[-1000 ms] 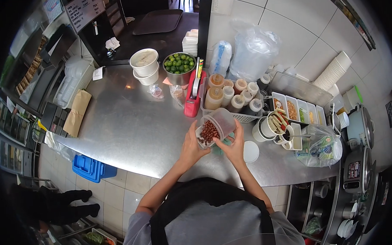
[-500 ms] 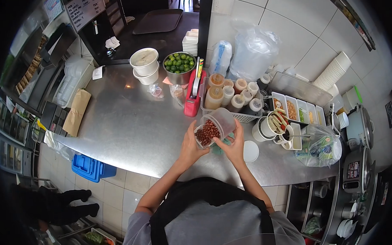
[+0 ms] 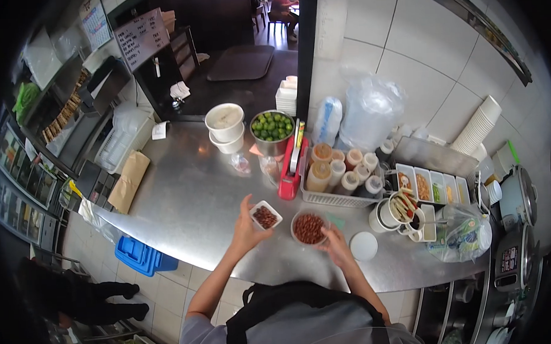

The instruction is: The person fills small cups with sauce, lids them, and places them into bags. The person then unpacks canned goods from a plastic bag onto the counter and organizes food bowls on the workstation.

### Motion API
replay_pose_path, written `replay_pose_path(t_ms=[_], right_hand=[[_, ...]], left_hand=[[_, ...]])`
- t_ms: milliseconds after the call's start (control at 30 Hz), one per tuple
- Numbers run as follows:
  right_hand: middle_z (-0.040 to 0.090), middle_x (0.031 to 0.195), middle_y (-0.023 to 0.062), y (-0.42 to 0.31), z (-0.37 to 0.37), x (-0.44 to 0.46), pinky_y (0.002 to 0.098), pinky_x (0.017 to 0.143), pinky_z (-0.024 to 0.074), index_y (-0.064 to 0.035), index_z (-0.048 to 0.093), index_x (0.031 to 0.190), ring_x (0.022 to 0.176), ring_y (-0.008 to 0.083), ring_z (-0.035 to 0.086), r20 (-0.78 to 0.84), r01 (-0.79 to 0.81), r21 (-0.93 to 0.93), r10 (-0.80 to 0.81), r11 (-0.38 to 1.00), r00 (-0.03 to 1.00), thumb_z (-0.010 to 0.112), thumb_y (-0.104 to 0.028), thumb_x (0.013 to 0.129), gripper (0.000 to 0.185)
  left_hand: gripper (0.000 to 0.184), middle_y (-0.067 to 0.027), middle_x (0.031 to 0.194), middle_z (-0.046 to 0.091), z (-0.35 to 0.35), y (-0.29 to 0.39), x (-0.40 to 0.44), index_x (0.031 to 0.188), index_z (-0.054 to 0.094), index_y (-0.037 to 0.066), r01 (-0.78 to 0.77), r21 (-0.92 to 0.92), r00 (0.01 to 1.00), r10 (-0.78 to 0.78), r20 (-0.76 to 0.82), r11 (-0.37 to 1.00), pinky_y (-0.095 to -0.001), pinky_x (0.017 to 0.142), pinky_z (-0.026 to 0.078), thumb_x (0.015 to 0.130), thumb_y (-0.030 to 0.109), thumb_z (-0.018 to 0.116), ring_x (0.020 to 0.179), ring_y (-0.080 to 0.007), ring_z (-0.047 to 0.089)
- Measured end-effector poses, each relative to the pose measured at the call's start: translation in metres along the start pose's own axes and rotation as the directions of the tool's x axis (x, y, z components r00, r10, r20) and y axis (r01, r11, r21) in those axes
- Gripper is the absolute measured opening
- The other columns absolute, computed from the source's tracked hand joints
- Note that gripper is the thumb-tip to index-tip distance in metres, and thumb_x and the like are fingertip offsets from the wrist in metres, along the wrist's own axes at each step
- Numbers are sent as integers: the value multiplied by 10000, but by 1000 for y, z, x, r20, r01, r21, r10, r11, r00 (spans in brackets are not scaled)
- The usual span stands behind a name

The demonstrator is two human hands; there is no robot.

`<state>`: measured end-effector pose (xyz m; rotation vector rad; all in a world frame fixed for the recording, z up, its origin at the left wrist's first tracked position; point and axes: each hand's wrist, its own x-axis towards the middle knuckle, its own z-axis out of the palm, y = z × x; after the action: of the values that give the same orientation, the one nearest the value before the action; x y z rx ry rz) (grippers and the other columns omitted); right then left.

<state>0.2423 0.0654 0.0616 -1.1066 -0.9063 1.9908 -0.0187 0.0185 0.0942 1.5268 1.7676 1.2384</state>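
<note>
My left hand (image 3: 246, 229) grips a small white square dish (image 3: 277, 217), fingers closed along its left and near sides. Reddish-brown peanuts (image 3: 265, 217) lie in the dish. A clear round plastic tub (image 3: 294, 234) with more of the same peanuts is in my right hand (image 3: 336, 247), thumb and fingers at its right rim. The tub stands upright at the counter, apart from the dish. To the right of my right hand lies a white round lid (image 3: 363, 246). A bit of green cloth or paper (image 3: 335, 220) shows behind the tub.
A steel counter (image 3: 185, 193) runs across. Beyond my hands are a red tape dispenser (image 3: 289, 177), a bowl of green limes (image 3: 272, 127), stacked white tubs (image 3: 226, 135) and a basket of sauce bottles (image 3: 343, 199). Topping trays (image 3: 431, 185) stand right. A person in dark clothes (image 3: 79, 294) is lower left.
The dish and tub were together, the tub tilted over the dish. Now the tub is upright and lower right, and the dish has moved left. The camera view has shifted.
</note>
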Motion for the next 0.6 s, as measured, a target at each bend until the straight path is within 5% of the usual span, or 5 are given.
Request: replay_pose_path(t_ms=[167,267,400,533,600], right_hand=[[555,1164,183,54,6,33,386,836,481,-39,394,1325,1065,285,554,4,10,-435,-9,901,1000,453,-291,922,480],[579,1119,214,60,11,39,371,881,437,-35,488,1250,1052,319,557,-8,178,-793,-302,583,953,424,-314,930,430],[608,1055,192,35,27,32,344,857,445,-35,493,1243,968,301,597,-27,102,-709,-171,698,985,442,-352,930,449],[634,946,116,32,22,26,281,665,507,-43,504,1239,789,143,611,-23,72,-569,-104,819,994,517,-305,914,418],[640,951,99,28,24,16,274,640,508,-45,511,1238,793,136,617,0,142,-648,-187,748,982,516,-301,918,410]], left_hand=[[975,-211,1024,558,-40,14,96,1320,230,19,-161,67,981,167,-98,985,-403,798,465,531,148,789,909,-347,587],[971,-224,1037,557,-42,14,180,1311,245,22,-261,271,923,322,-213,927,-437,830,434,521,164,792,947,-381,550],[983,-254,1032,553,-24,-8,305,1302,256,16,-219,211,915,276,-293,953,-451,843,421,504,194,800,955,-405,537],[940,-246,997,585,1,-35,393,1252,296,-18,-35,238,898,135,-419,971,-421,862,431,498,203,814,943,-409,569],[863,-193,1002,602,10,-58,423,1203,351,-5,-34,230,891,134,-434,973,-402,833,465,501,170,820,941,-350,600]])
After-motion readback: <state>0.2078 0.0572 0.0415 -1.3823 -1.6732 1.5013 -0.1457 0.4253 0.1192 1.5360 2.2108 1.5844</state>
